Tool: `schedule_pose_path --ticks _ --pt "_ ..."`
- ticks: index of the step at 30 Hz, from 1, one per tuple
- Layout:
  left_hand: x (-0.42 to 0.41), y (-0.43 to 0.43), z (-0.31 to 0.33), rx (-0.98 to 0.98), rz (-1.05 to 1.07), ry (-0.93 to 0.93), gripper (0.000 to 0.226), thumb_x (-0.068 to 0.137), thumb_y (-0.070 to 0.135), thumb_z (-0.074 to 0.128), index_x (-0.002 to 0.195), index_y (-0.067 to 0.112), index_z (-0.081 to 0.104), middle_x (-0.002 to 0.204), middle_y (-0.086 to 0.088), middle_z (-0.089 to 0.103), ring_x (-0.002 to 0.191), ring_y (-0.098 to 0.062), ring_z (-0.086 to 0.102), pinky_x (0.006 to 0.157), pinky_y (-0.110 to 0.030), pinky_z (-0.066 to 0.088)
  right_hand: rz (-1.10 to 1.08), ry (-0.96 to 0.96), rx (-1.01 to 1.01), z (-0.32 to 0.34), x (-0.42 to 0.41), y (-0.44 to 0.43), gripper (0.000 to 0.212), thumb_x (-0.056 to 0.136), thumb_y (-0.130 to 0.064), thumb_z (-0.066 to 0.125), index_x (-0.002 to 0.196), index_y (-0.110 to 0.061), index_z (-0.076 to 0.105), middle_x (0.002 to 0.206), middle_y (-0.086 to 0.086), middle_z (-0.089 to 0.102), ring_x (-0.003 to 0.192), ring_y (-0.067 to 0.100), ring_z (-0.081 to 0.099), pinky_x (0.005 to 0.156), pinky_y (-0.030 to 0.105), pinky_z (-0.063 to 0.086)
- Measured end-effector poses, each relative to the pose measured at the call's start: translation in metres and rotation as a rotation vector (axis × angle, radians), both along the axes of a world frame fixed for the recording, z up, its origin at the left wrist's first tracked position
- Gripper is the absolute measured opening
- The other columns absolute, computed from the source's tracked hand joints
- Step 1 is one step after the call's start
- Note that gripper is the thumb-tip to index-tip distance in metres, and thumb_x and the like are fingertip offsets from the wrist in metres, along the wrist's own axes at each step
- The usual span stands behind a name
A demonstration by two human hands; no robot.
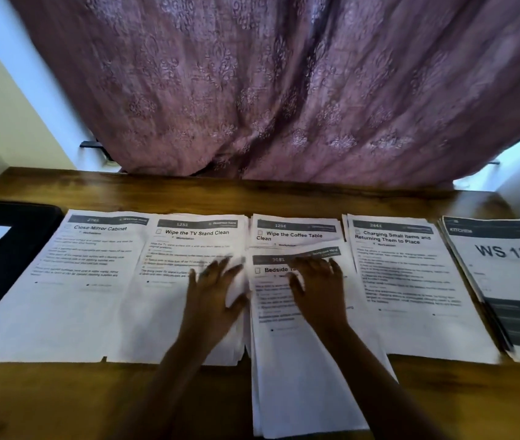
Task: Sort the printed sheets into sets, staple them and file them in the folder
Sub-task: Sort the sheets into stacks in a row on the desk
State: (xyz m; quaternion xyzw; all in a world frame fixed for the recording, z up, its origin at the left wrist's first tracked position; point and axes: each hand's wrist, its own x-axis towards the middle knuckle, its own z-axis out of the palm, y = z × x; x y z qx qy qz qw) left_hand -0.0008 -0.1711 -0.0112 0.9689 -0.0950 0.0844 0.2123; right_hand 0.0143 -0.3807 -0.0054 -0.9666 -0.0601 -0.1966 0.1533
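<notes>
Printed sheets lie in a row on the wooden table [62, 401]. From left they read "Close Mirror Cabinet" [71, 281], "Wipe the TV Stand Clean" [170, 281], "Wipe the Coffee Table Clean" [295, 233] and "Charging Small Items" [411, 281]. A "WS 12" stack [506, 281] is at the far right. A "Bedside" stack [300, 376] overlaps the coffee-table sheet and hangs over the table's front edge. My left hand [211, 290] rests flat with spread fingers on the TV-stand sheet's right side. On top of the Bedside stack, my right hand [319, 287] lies flat.
A black folder-like object [4, 255] lies at the table's left edge, with a pale patch on it. A purple patterned curtain [284, 90] hangs behind the table's far edge. White walls stand at both sides.
</notes>
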Motion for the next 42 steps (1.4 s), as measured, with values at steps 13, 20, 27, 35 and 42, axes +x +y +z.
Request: schedule_pose_path --ticks 13,20,27,35,42 --pt "-0.02 -0.07 -0.044 0.083 -0.135 0.034 0.053 0.088 0.057 0.042 0.131 0.029 0.053 0.146 -0.002 0.045 0.137 -0.024 0.038 0.111 -0.05 0.025 -0.081 0.223 0.108 -0.023 -0.006 -0.078 0.04 0.085 -0.018 0.067 0.124 -0.009 0.059 0.125 0.013 0.061 0.116 0.032 0.057 0.102 0.049 0.041" --pt "-0.02 -0.072 -0.045 0.129 -0.131 0.042 0.055 0.09 0.058 0.038 0.135 0.029 0.05 0.149 -0.002 0.041 0.139 -0.024 0.035 0.112 -0.05 0.025 -0.031 0.284 0.114 -0.02 -0.008 -0.078 0.048 0.092 -0.019 0.056 0.138 -0.011 0.045 0.141 0.011 0.047 0.132 0.027 0.042 0.112 0.043 0.028" --pt "-0.021 -0.073 -0.045 0.124 -0.125 0.053 0.061 0.092 0.064 0.029 0.139 0.029 0.046 0.151 -0.005 0.037 0.141 -0.026 0.032 0.112 -0.053 0.03 -0.129 0.407 0.415 0.016 -0.02 -0.082 0.067 0.084 -0.029 0.069 0.141 -0.021 0.034 0.125 0.008 0.06 0.111 0.028 0.059 0.091 0.039 0.048" --pt "-0.017 -0.075 -0.018 -0.44 -0.05 0.091 0.078 0.085 0.066 0.05 0.15 0.032 0.023 0.156 0.003 0.029 0.144 -0.015 0.024 0.114 -0.041 0.031 -0.086 0.247 0.752 0.048 -0.038 -0.102 0.058 0.09 -0.012 0.06 0.139 -0.029 0.034 0.123 -0.002 0.058 0.103 0.015 0.059 0.077 0.016 0.047" --pt "-0.018 -0.044 0.048 -0.974 0.204 0.069 0.05 0.084 0.013 0.072 0.127 0.032 0.054 0.093 0.008 0.074 0.086 -0.007 0.07 0.073 -0.014 0.051 -0.032 0.11 1.073 0.094 -0.019 -0.073 0.061 0.083 -0.004 0.068 0.134 -0.021 0.038 0.113 -0.016 0.057 0.09 -0.013 0.057 0.072 0.003 0.044"
